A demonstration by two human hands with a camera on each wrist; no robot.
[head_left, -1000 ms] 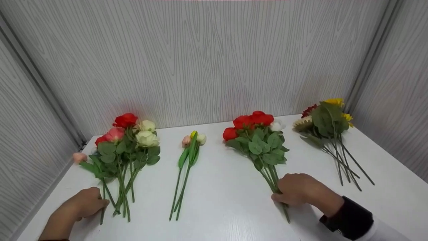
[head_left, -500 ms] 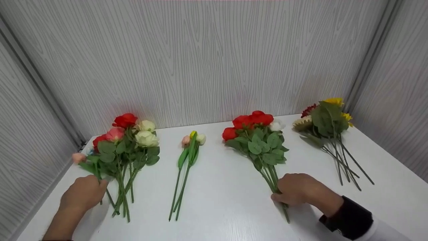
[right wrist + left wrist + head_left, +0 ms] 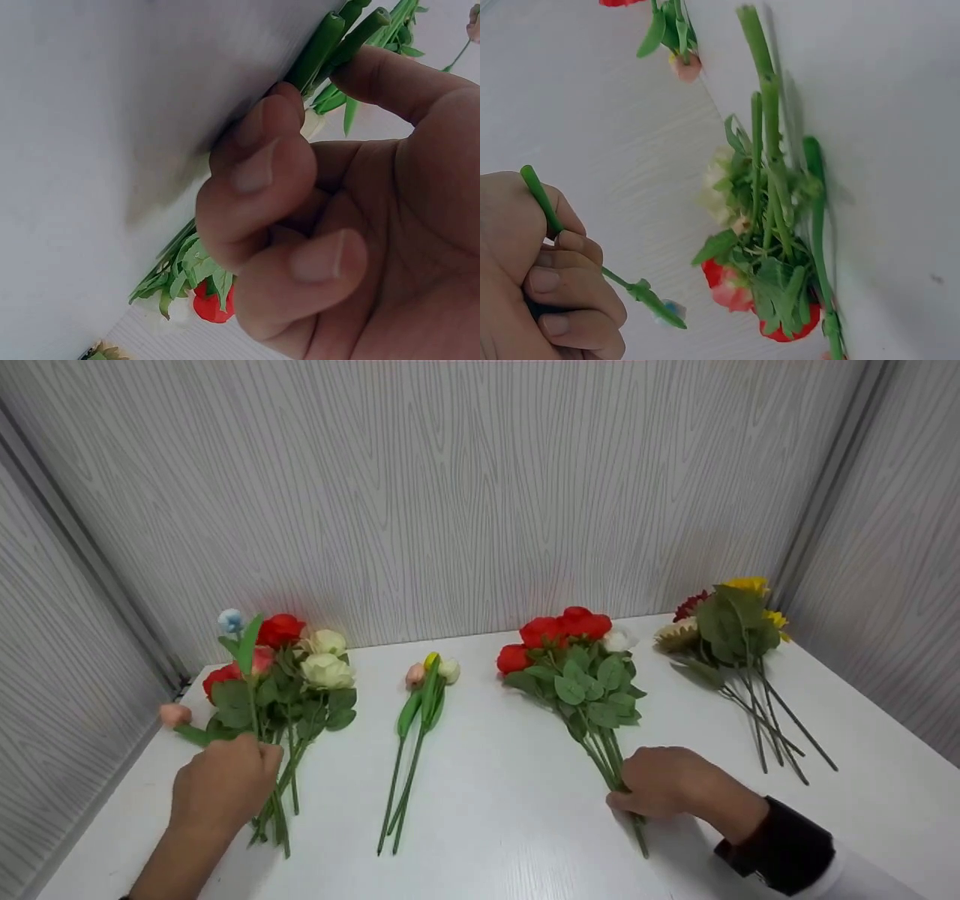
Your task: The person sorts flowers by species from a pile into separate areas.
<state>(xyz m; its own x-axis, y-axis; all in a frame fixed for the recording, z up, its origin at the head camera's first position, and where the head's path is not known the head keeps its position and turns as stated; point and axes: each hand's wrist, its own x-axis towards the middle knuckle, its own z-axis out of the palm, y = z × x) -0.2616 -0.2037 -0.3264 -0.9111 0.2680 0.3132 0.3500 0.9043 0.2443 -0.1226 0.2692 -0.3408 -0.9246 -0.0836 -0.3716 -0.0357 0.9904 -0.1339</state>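
My left hand (image 3: 225, 780) grips the stem of a light blue tulip (image 3: 230, 620) with one long green leaf, held upright above the left bunch. Seen from the left wrist, the fingers (image 3: 577, 289) curl round its thin stem, whose cut end sticks out past the hand. Behind it lie red, pink and cream roses (image 3: 330, 671), plus a peach tulip (image 3: 175, 715) at the far left. On the right, my right hand (image 3: 660, 781) pinches the stems (image 3: 322, 49) of a bunch of red roses (image 3: 555, 630) with a white bloom (image 3: 616, 640), lying on the table.
Pink, yellow and white tulips (image 3: 431, 690) lie together mid-table (image 3: 495, 810). Toward the back right is a bunch of yellow, dark red and cream flowers (image 3: 739, 622), stems pointing forward. Grey wood-grain panels (image 3: 450, 495) enclose the back and both sides.
My left hand has lifted the blue tulip out of the left bunch, moving up and slightly right, and its bloom now stands above the roses. The right hand stays at its stems.
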